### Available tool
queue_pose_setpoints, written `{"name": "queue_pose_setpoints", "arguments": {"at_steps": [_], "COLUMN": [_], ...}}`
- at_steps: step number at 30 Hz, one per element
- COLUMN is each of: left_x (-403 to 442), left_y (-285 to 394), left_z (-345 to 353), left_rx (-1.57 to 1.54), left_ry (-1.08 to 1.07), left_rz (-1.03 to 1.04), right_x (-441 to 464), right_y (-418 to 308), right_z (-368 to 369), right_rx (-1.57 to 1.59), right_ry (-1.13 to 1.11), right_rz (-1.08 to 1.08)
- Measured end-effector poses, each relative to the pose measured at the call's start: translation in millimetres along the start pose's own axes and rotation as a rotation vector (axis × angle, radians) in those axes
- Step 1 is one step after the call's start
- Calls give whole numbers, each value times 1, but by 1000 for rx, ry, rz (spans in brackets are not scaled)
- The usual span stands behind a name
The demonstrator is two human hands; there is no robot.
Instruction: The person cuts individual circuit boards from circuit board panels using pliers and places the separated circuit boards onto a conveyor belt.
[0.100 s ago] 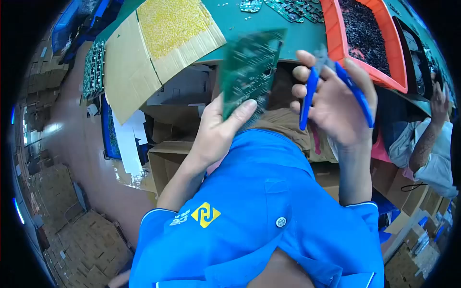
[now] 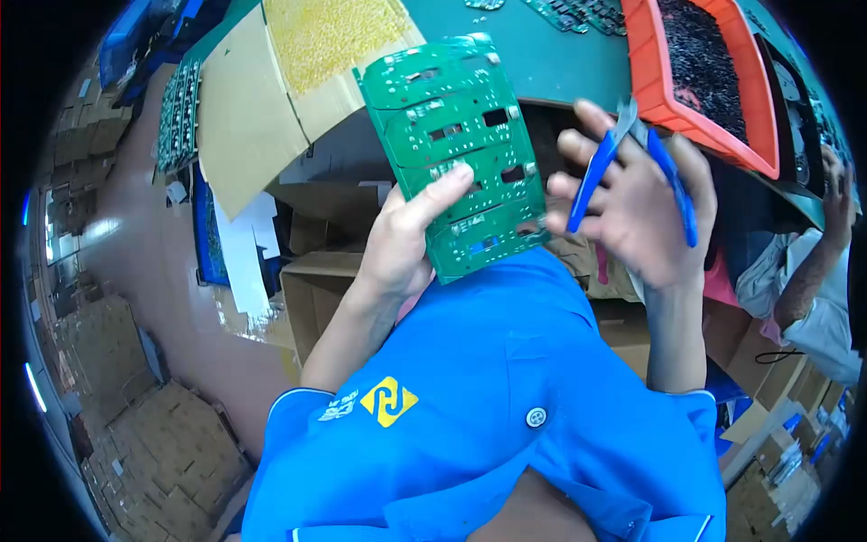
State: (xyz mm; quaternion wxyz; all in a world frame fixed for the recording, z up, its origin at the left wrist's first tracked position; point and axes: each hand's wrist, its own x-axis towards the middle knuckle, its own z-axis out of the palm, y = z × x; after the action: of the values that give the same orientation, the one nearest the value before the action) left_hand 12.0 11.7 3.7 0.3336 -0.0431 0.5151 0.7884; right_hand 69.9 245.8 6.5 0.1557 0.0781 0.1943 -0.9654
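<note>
My left hand [image 2: 408,237] grips a green circuit board panel [image 2: 452,135] by its left edge, thumb across its face. The panel has several rectangular cut-outs and small solder points, and it tilts in front of my blue shirt. To its right, my right hand [image 2: 646,203] holds a pair of blue-handled side cutters [image 2: 591,181]. The cutters' handles are spread apart over the palm, with the metal jaws pointing up. My right fingertips are close to the panel's right edge; whether they touch it I cannot tell.
On the green table [image 2: 569,68] stands an orange bin [image 2: 648,86] of small dark parts. Yellow pieces [image 2: 334,41] lie on cardboard [image 2: 244,108] at the left. More boards [image 2: 178,117] stand beside it. A co-worker's arm [image 2: 813,262] is at the far right. An open carton [image 2: 312,303] sits below.
The panel has turned from a steep, blurred angle to show its broad face towards me. My right hand with the cutters has shifted slightly.
</note>
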Motion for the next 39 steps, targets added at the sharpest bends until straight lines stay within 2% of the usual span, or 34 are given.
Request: {"name": "queue_pose_setpoints", "arguments": {"at_steps": [1, 2, 6, 7, 11, 21, 32, 39], "left_x": [-2, -4, -3, -2, 8, 20, 27, 26], "left_y": [1, 1, -7, -9, -16, -16, -20, -21], "left_z": [0, -1, -7, -7, -8, -15, -15, -17], "left_rx": [-221, -224, -107, -108, -184, -208, -194, -19], "left_ry": [67, 83, 55, 54, 25, 23, -1, 11], "left_rz": [-101, -108, -24, -33, 90, 186, 240, 349], "right_x": [-5, -10, -38, -39, -32, -1, 11, 12], "right_y": [7, 13, 28, 30, 33, 23, 16, 12], "right_z": [1, -1, -20, -19, 3, 11, 15, 14], "right_rx": [-27, -18, -710, -706, -1783, -2141, -2180, -2178], "right_ry": [98, 103, 259, 267, 292, 115, 82, 59], "right_rz": [5, 20, 57, 60, -338, -353, -280, -261]}}
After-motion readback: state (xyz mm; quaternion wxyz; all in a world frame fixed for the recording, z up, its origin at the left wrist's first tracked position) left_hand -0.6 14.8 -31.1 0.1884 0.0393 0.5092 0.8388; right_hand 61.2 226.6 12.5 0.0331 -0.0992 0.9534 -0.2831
